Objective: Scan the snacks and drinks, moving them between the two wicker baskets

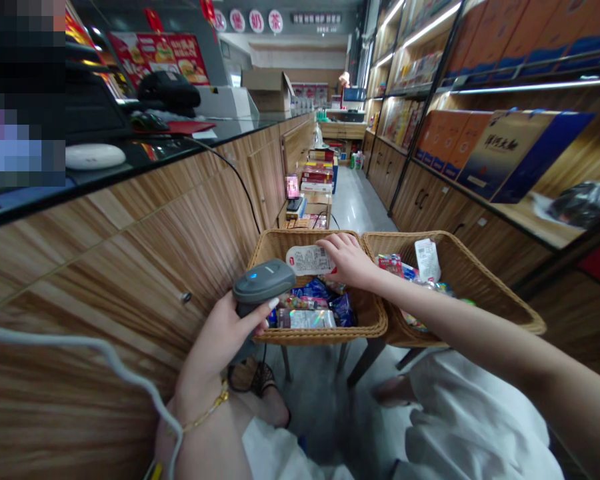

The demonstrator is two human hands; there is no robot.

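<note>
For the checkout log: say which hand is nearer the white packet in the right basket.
Right. The right hand is close beside the white packet; the left hand is farther, in front of the other wicker basket.

**Legible markings: overhead shop sign only**

The row of round sign discs (257,21) above the far counter carries red characters, the last two reading 奶茶 ("milk tea"). The gold-and-blue gift box (500,155) on the shelf bears large calligraphic characters, too slanted to confirm. Print on the white snack packet (310,260) and the barcode scanner (265,275) is too small to read.
</note>
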